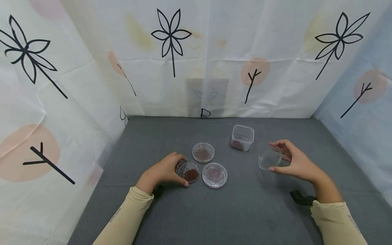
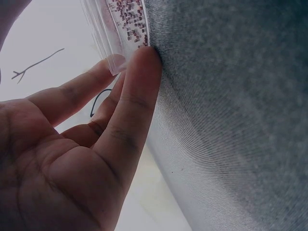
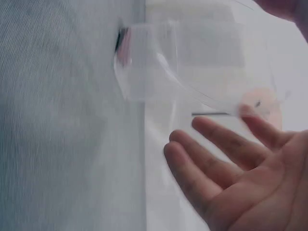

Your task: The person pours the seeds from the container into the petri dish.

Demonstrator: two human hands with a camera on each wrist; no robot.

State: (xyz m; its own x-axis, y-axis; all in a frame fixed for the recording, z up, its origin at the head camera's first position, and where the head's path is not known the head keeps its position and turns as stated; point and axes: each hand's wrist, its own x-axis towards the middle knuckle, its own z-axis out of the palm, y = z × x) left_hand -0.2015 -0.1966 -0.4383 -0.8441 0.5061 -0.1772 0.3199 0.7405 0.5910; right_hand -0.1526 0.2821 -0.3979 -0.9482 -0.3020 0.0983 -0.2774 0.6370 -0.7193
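Observation:
My left hand (image 1: pixel 166 169) holds a clear petri dish (image 1: pixel 190 175) by its rim on the grey table. Dark red-brown granules lie in that dish; the left wrist view shows fingertips against the dish wall (image 2: pixel 126 21). Over the table's right side, my right hand (image 1: pixel 297 165) pinches a clear round petri dish lid (image 1: pixel 269 158) between thumb and fingers. The lid is tilted and raised off the table. Two covered petri dishes, one behind (image 1: pixel 203 152) and one to the right (image 1: pixel 214 175), sit near the left hand, each with a reddish patch inside.
A clear square tub (image 1: pixel 243 136) with some reddish material at its bottom stands behind the dishes, left of the lid. The grey table (image 1: pixel 245 211) ends at a patterned white cloth (image 1: pixel 226 44) at the back and sides.

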